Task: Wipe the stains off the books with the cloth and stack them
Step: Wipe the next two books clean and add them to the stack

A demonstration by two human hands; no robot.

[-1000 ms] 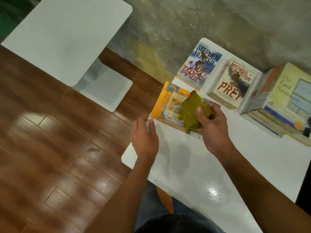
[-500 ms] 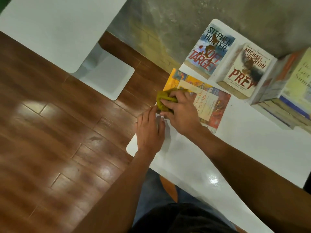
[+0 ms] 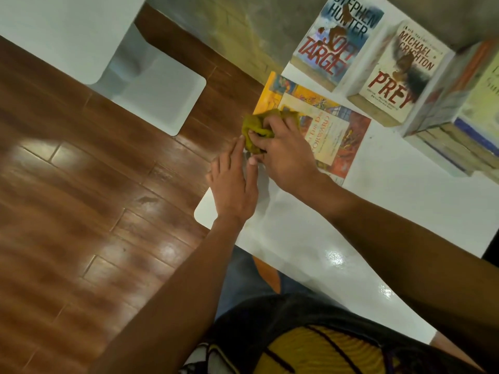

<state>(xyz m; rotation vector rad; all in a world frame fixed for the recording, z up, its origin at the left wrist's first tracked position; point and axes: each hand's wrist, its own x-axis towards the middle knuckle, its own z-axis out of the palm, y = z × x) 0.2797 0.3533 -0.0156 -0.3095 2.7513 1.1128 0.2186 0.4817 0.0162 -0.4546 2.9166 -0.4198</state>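
A yellow and orange book [image 3: 329, 125] lies flat near the left edge of the white table [image 3: 391, 211]. My right hand [image 3: 286, 149] grips a crumpled olive-green cloth [image 3: 256, 128] and presses it on the book's near left corner. My left hand [image 3: 235, 179] lies flat beside it, fingers straight, steadying the book's near edge. Behind stand two stained paperbacks, "Soft Target" [image 3: 337, 41] and "Prey" [image 3: 399, 71], each with brown smears on the cover.
A stack of books [image 3: 464, 117] sits at the right edge of view. To the left the table ends over a brown wooden floor [image 3: 81, 184]. Another white table with its base [image 3: 151, 90] stands farther left. A grey wall runs behind.
My right hand brought the cloth down from above the book to its left corner, uncovering the cover. The left hand slid up against the book. The view moved closer.
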